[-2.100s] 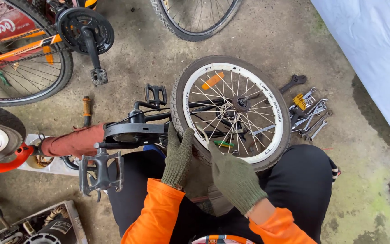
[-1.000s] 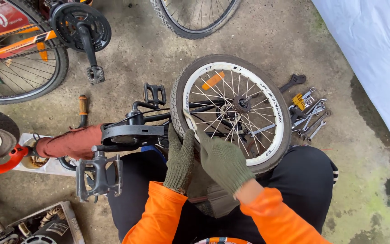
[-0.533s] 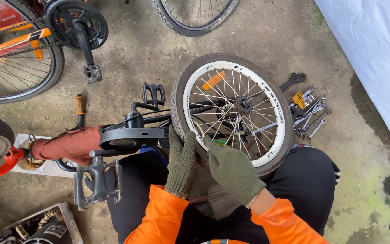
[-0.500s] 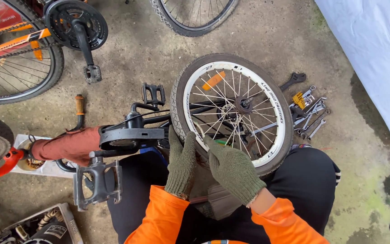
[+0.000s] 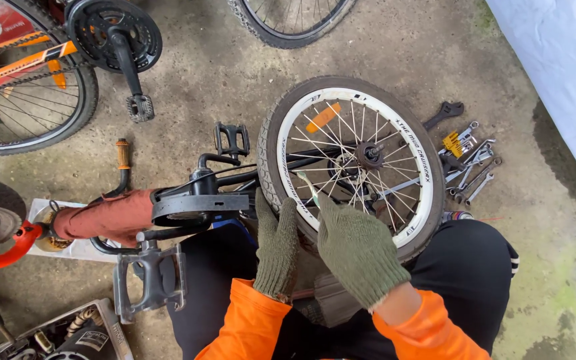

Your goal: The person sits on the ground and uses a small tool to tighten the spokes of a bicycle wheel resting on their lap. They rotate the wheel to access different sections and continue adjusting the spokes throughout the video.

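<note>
The wheel [image 5: 355, 163] lies on the floor [image 5: 201, 80], resting against the person's lap. The left hand [image 5: 276, 250] sits on its tyre at the near-left edge; the right hand [image 5: 358, 250] is just right of it, over the near rim. Left of the wheel lies the frame [image 5: 201, 203], with 1 pedal [image 5: 231, 138] behind it and 1 pedal [image 5: 148, 280] before it. Right of the wheel lie the wrenches [image 5: 468, 163]. Far left stands a bicycle [image 5: 41, 60]; another tyre [image 5: 288, 20] lies behind the wheel.
</note>
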